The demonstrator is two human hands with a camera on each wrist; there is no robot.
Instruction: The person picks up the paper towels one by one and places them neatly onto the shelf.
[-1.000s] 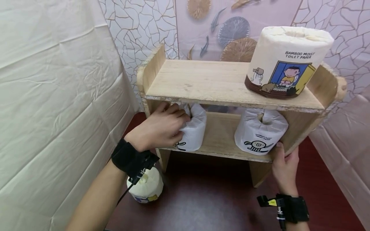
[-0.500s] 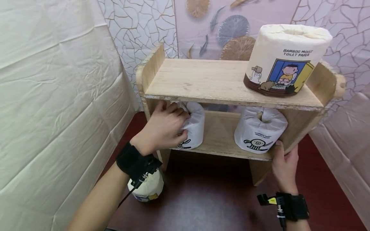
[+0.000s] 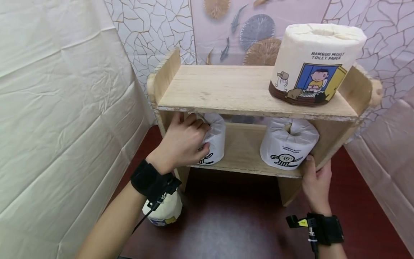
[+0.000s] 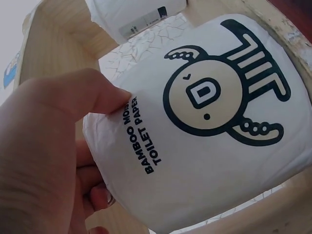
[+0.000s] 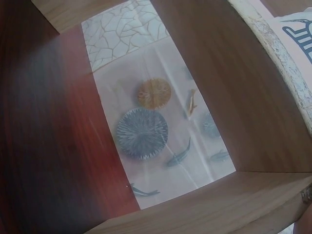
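Observation:
My left hand (image 3: 184, 140) grips a white-wrapped toilet paper roll (image 3: 216, 140) standing at the left of the wooden rack's lower shelf. In the left wrist view, the thumb presses the roll's printed front (image 4: 204, 161) and the other fingers curl behind it. Out at the right, my right hand (image 3: 318, 183) holds the wooden rack (image 3: 223, 88) by its lower right corner, thumb on the front edge. Just above that thumb stands a second white toilet paper roll (image 3: 289, 144). The right wrist view mostly shows the rack's underside (image 5: 243, 97).
A larger cream toilet paper roll (image 3: 317, 64) stands on the top shelf at right. Another cream roll (image 3: 165, 210) sits on the dark red surface (image 3: 223, 223), below my left wrist. Pale cloth (image 3: 74, 126) hangs along the left, and a patterned backdrop rises behind.
My left thumb has shifted up the front of the left roll, and more of its printed drawing shows. The right hand keeps its hold; the head view has drifted slightly.

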